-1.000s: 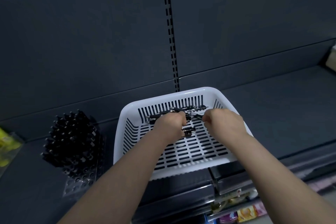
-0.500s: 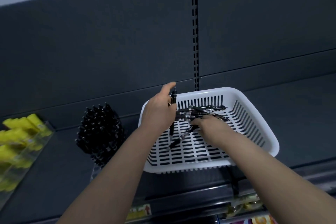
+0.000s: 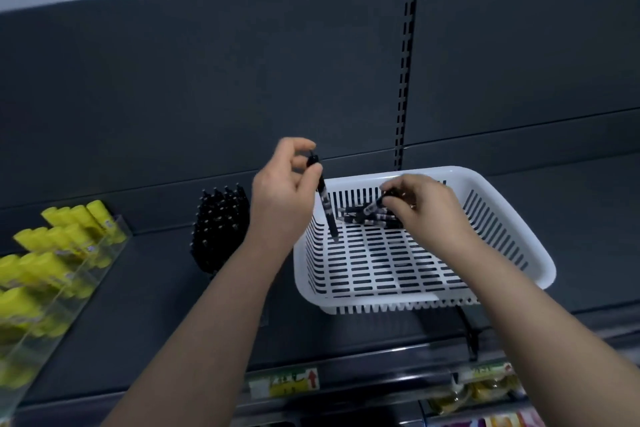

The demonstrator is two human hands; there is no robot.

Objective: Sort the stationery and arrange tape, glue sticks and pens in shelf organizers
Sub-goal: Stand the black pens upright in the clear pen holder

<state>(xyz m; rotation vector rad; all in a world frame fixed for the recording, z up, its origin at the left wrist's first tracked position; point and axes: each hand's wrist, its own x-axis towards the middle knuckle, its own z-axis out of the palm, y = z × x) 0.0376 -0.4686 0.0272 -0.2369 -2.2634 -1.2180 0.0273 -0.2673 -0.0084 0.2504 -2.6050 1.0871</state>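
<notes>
Left hand (image 3: pixel 282 198) pinching a pen (image 3: pixel 325 208) near upright, tip down inside basket (image 3: pixel 356 179); right hand (image 3: pixel 426 208) gripping a second pen (image 3: pixel 375 206) over pile (image 3: pixel 367 220) at basket's back, on shelf (image 3: pixel 571 253).

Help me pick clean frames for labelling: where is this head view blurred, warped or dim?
Head view: the yellow glue sticks at the left edge are smeared; the slotted shelf upright bows slightly, which is wide-angle distortion; the light is dim and flat, with no glare; the black pens in the white basket blend together; the pen in the left hand reads fairly sharp.
</notes>
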